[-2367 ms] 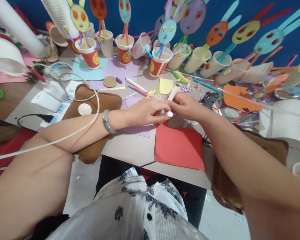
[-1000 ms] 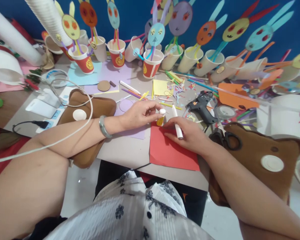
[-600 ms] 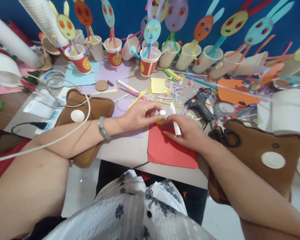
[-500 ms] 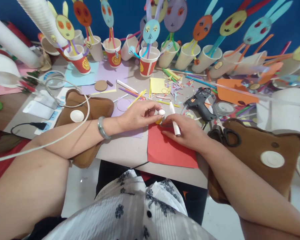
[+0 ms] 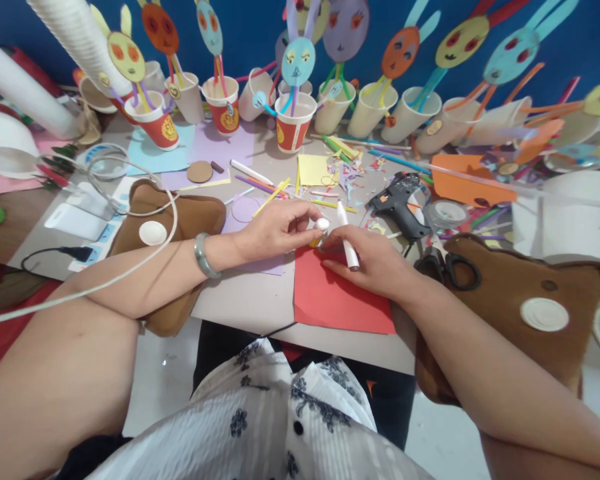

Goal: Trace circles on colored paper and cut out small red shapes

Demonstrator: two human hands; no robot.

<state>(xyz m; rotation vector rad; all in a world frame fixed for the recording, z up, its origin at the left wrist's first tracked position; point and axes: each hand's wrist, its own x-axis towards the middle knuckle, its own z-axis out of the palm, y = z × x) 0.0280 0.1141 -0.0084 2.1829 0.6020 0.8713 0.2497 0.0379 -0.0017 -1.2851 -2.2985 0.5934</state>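
My left hand [image 5: 285, 229] is closed, with thumb and fingers pinching a small white-topped thing [image 5: 323, 225] that has some yellow beneath it. Its kind is too small to make out. Close beside it, my right hand [image 5: 370, 263] is closed with a white marker [image 5: 349, 243] between its fingers, dark end toward me. The right fingertips reach to the underside of the small thing; whether they grip it too, I cannot tell. Both hands are over the far part of a red sheet of paper [image 5: 340, 303] near the table's front edge.
A black glue gun [image 5: 403, 207] and black-handled scissors [image 5: 450, 270] lie on the right. Brown cushions [image 5: 510, 320] flank the work spot. Paper scraps [image 5: 350, 180] are scattered ahead. Behind stand paper cups [image 5: 295, 127] with rabbit figures. A white cable [image 5: 173, 220] crosses over the left arm.
The view has shifted very slightly. Both hands keep the same grips and stay almost where they were over the red paper.
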